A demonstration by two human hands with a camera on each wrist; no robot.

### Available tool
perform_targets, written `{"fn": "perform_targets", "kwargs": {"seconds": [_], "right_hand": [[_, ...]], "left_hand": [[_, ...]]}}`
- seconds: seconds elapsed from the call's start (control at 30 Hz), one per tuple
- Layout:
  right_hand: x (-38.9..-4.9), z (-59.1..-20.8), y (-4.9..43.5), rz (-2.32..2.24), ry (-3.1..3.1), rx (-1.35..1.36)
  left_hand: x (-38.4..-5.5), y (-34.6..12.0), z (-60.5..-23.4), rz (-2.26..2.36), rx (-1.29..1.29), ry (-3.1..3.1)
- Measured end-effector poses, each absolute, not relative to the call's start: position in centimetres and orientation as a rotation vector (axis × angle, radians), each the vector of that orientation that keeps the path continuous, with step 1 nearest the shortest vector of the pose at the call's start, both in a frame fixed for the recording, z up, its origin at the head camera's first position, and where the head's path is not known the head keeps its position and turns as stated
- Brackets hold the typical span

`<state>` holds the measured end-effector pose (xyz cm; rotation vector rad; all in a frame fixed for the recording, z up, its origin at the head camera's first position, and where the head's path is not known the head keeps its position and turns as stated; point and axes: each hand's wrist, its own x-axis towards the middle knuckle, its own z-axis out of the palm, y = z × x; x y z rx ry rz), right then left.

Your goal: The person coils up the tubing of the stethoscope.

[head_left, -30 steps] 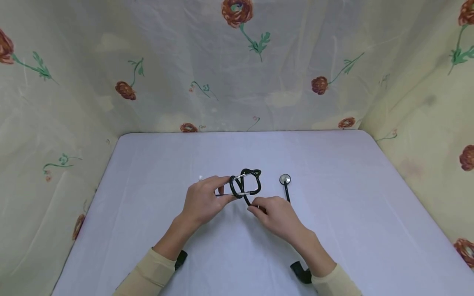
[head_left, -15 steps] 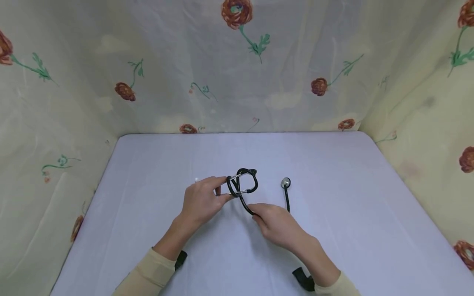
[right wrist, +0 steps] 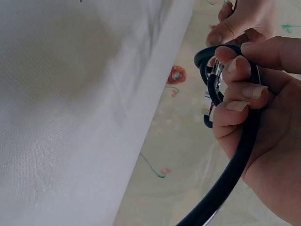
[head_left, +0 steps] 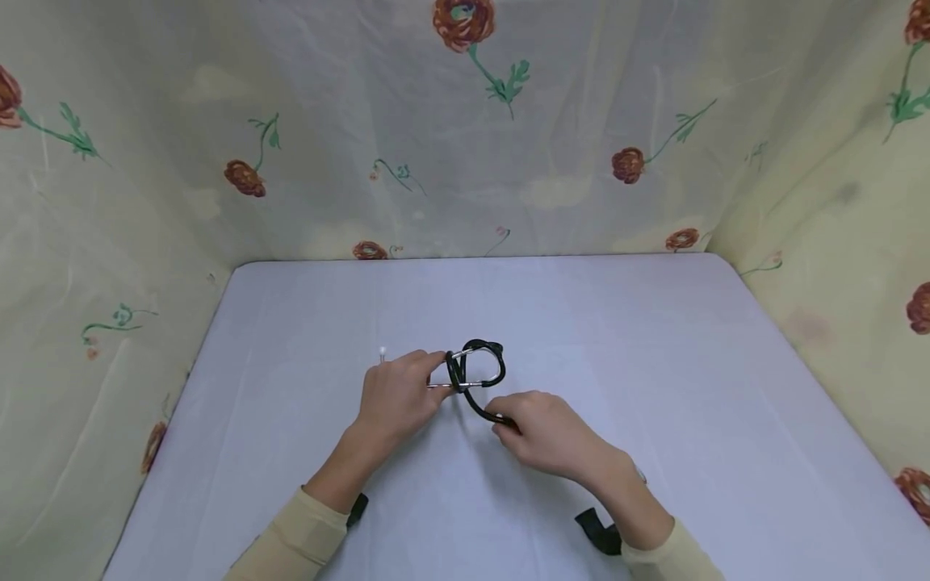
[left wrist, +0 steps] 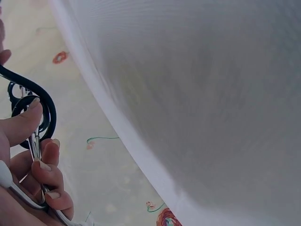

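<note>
A stethoscope with black tubing (head_left: 503, 365) is held above the table, its tubing wound in loops around the metal ear tubes (head_left: 472, 384). My left hand (head_left: 395, 395) grips the ear tubes between thumb and fingers. One white ear tip (head_left: 383, 351) pokes up behind that hand, and a white ear tip (left wrist: 4, 175) shows by the palm in the left wrist view. The free length of tubing (right wrist: 230, 179) runs through my right hand (head_left: 548, 432), whose fingers curl around it. Most of the chest piece is hidden; a small shiny edge (head_left: 641, 474) shows beside the right wrist.
A white cloth covers the table (head_left: 654, 347). Flowered curtains (head_left: 567, 145) hang behind it and on both sides. A black curved piece (head_left: 599, 532) sits by the right wrist, and another dark piece (head_left: 358, 510) by the left wrist.
My right hand has drawn the tubing a little away to the right of the loops, which look tighter. The chest piece, seen earlier beyond the right hand, has dropped mostly out of sight.
</note>
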<state>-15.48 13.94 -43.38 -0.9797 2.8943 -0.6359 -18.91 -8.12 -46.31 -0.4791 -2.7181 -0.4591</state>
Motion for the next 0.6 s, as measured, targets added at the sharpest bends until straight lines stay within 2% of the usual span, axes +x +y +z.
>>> {"fn": "perform_targets", "kwargs": {"seconds": [0.6], "right_hand": [[-16.3,-41.5,13.6,-0.574,2.928,-1.147]], "left_hand": [[-18.3,-7.8,-46.9,-0.319,-0.586,-2.725]]}}
